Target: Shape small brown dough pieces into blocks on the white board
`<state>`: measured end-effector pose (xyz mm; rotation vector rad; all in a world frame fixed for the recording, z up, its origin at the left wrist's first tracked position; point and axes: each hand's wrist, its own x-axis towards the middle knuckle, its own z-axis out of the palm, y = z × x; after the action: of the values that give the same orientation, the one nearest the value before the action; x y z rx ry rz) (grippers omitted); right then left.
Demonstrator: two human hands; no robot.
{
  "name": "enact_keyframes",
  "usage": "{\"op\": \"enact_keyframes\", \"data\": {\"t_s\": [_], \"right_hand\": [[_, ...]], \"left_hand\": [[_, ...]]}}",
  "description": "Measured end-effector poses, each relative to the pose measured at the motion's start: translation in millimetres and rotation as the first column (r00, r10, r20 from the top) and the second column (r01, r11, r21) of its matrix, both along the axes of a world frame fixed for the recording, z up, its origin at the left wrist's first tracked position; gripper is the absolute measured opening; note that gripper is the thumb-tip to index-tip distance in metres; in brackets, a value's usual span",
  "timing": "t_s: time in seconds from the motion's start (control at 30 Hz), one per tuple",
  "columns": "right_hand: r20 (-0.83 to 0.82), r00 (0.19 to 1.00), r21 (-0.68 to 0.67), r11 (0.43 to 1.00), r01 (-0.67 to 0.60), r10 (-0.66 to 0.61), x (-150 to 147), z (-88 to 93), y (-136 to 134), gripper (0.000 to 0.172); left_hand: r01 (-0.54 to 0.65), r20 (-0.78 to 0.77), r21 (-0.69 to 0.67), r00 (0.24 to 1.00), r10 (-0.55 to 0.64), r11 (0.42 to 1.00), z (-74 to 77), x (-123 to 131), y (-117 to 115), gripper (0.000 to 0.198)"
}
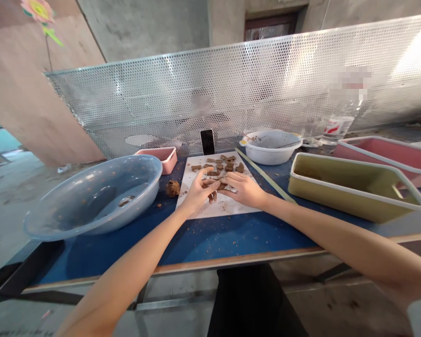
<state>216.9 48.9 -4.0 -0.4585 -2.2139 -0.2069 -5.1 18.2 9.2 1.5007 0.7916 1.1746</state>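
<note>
Both hands meet over a white board [203, 209] on the blue table [210, 241]. My left hand [200, 191] has its thumb and fingers round one end of a small brown piece [221, 186]. The fingers of my right hand [241, 188] press on the same piece from the right. Much of that piece is covered by the fingers. Several other brown lumps [229, 167] lie on the back part of the board, just beyond the hands. Crumbs are scattered on the board. A larger brown lump [172, 188] sits left of the board.
On the left stands a large blue basin [101, 187], with a small pink box [169, 160] behind it. A phone [207, 142] leans upright behind the board. To the right are a flat stick [266, 177], white basin [272, 153], green bin [340, 196], pink bin [389, 154] and bottle [338, 125].
</note>
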Motion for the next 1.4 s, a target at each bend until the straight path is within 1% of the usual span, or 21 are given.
{"op": "enact_keyframes", "data": {"t_s": [0.1,0.23,0.3,0.37,0.47,0.5,0.6,0.7,0.77,0.9,1.07,1.2,1.3,1.4], "right_hand": [[-0.008,1.000,-0.010,1.000,0.017,-0.017,-0.1,1.0,-0.7,0.024],[-0.018,1.000,-0.007,1.000,0.025,-0.025,0.4,1.3,1.1,0.025],[-0.029,0.999,-0.015,1.000,0.023,-0.024,1.3,0.8,2.4,0.025],[-0.034,0.999,-0.054,0.998,0.024,-0.026,2.8,0.2,3.0,0.028],[-0.010,1.000,-0.145,0.989,0.007,-0.009,4.7,-1.0,2.3,0.038],[0.000,1.000,-0.167,0.986,-0.004,0.004,4.9,-1.5,2.1,0.039],[0.015,1.000,-0.187,0.982,-0.016,0.019,2.9,-3.6,1.9,0.028],[0.049,0.999,-0.189,0.982,-0.010,0.019,-1.5,-6.1,2.0,0.026],[0.082,0.997,-0.188,0.982,-0.001,0.017,-4.1,-7.9,1.5,0.027],[0.118,0.993,-0.190,0.982,0.025,-0.003,-6.0,-11.8,0.8,0.029],[0.098,0.995,-0.201,0.979,0.037,-0.017,-3.1,-12.3,3.2,0.040],[0.088,0.996,-0.227,0.974,0.022,-0.002,1.5,-8.6,2.9,0.047],[0.107,0.994,-0.200,0.979,0.036,-0.014,2.0,-8.4,0.2,0.047],[0.108,0.990,-0.114,0.988,0.100,-0.088,-2.0,-10.5,-3.2,0.047]], "left_hand": [[0.003,0.037,-0.021,0.999,-0.002,1.000,1.7,0.7,-1.2,0.088],[0.014,0.046,-0.050,0.999,-0.012,0.999,2.9,3.1,-2.3,0.091],[-0.006,0.036,-0.055,0.999,0.008,0.998,2.7,4.1,-1.7,0.091],[-0.032,0.014,-0.047,0.999,0.033,0.998,1.9,4.3,-0.4,0.089],[-0.031,-0.046,-0.011,0.998,0.031,0.999,0.0,3.2,1.5,0.087],[-0.029,-0.067,0.006,0.997,0.030,1.000,-0.6,2.5,1.7,0.086],[-0.050,-0.132,0.085,0.989,0.061,0.995,-1.5,0.2,1.1,0.077],[-0.079,-0.177,0.149,0.979,0.105,0.986,-1.8,-1.4,0.3,0.069],[-0.087,-0.179,0.138,0.978,0.111,0.987,-2.4,-1.4,0.5,0.069],[-0.064,-0.171,0.095,0.982,0.080,0.993,-3.5,1.2,0.9,0.071],[0.065,-0.149,0.013,0.987,-0.063,0.998,-0.2,3.8,-1.2,0.066],[0.112,-0.086,-0.043,0.990,-0.115,0.993,3.4,3.6,-1.7,0.058],[0.102,-0.101,-0.038,0.989,-0.105,0.994,5.4,3.3,-2.4,0.058],[0.036,-0.101,-0.013,0.994,-0.037,0.999,8.3,2.8,-4.7,0.052]]}}
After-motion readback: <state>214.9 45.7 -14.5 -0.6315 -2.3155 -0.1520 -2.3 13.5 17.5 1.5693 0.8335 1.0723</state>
